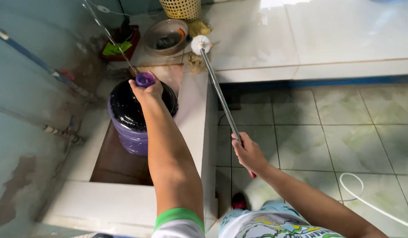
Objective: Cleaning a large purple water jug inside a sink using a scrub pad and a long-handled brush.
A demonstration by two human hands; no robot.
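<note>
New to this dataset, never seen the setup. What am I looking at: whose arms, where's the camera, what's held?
There is no machine here. One camera sits on a person's head and looks down, so both arms reaching in from the bottom edge are that person's own.

The left hand grips the purple neck of a large purple water jug, which stands in a white-walled basin. The right hand has its fingers wrapped around a long metal-handled brush; its white head rests up on the tiled ledge.

Also on that ledge: a metal bowl, a woven basket and a red container. A white hose lies on the floor at right.
</note>
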